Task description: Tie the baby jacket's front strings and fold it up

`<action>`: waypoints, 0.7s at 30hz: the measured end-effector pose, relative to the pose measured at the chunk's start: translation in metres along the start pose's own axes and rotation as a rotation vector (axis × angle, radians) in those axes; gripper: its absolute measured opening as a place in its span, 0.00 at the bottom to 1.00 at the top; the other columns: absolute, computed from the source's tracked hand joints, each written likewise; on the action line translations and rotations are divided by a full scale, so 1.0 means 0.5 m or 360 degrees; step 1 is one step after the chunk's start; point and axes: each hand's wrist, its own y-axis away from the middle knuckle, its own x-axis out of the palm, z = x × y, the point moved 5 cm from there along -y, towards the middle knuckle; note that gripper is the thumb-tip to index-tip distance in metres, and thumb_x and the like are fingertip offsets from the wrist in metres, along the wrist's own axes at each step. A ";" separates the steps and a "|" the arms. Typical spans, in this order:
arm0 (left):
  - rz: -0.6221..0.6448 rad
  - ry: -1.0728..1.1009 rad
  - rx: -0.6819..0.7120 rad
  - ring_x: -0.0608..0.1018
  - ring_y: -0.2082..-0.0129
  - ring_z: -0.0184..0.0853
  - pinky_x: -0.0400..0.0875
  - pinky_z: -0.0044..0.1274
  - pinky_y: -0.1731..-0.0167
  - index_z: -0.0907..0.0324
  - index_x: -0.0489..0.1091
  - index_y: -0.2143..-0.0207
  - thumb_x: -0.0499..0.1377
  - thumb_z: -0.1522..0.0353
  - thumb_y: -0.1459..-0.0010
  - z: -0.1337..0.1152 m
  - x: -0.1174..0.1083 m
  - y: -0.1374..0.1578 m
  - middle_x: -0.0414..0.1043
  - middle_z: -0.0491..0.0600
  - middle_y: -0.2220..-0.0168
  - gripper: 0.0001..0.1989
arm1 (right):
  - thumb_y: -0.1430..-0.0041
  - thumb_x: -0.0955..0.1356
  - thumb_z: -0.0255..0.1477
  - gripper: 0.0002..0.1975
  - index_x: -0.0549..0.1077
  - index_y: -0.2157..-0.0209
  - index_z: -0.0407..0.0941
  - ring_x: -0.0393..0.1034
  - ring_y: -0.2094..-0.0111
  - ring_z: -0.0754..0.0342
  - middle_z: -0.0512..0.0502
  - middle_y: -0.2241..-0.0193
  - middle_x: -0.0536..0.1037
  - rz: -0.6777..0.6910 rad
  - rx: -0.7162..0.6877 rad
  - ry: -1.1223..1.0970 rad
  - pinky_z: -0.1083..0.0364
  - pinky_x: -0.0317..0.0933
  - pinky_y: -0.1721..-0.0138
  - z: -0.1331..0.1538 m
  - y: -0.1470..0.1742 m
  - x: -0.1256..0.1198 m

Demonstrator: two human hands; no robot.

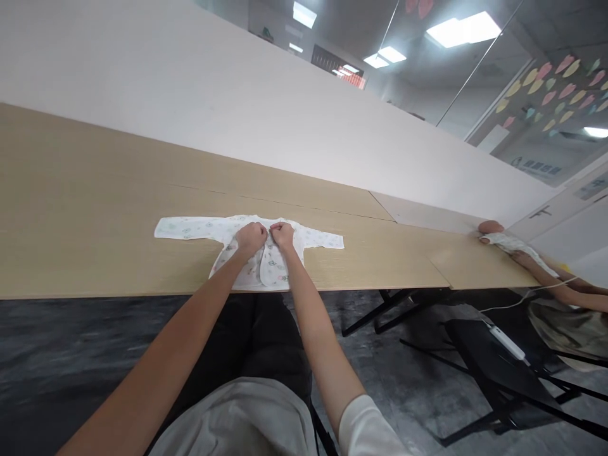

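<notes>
Closed in pinch at fingertips, on left hand [251, 239] and right hand [284, 235] alike, on upper front of small white printed shirt [247, 272]; impossible to tell whether on cloth or tie. Already laid flat on tabletop [118, 266], with hem at near edge and sleeves [190, 228] spread sideways. Apparently unfastened as yet, with rounded front panel [274, 269] lapped over. Well apart from doll-like figure [510, 242] at far right.

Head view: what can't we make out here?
All in the head view:
- Left hand: its curled fingers hide whatever it may grip on the shirt.
- Right hand: fingertips too small to tell exactly what they pinch.
- Shirt's back: hidden under its front.
- Co-worker: head and most of the body cut off by the right edge.
- Lettering on the glass: too blurred to read.
</notes>
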 end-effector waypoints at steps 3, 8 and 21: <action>-0.0019 -0.0006 -0.0004 0.78 0.55 0.48 0.70 0.31 0.60 0.60 0.78 0.56 0.48 0.65 0.38 -0.001 -0.002 0.002 0.77 0.61 0.55 0.20 | 0.49 0.67 0.21 0.09 0.80 0.72 0.46 0.78 0.64 0.54 0.51 0.72 0.82 -0.0024 -0.0028 0.0084 0.59 0.69 0.56 0.005 0.006 -0.003; -0.0042 0.0041 0.0041 0.77 0.53 0.47 0.70 0.31 0.59 0.59 0.74 0.50 0.49 0.65 0.38 -0.003 -0.009 0.007 0.76 0.59 0.52 0.20 | 0.46 0.65 0.19 0.13 0.82 0.70 0.45 0.78 0.58 0.52 0.46 0.65 0.84 -0.0032 -0.0120 0.0248 0.57 0.68 0.51 0.012 0.009 -0.002; 0.0078 -0.0227 0.0403 0.72 0.46 0.48 0.70 0.33 0.55 0.59 0.73 0.46 0.45 0.70 0.36 -0.003 -0.013 0.032 0.71 0.61 0.48 0.23 | 0.47 0.66 0.17 0.16 0.83 0.66 0.47 0.78 0.57 0.50 0.47 0.62 0.84 0.0098 -0.0343 0.0335 0.56 0.67 0.50 0.022 0.025 0.004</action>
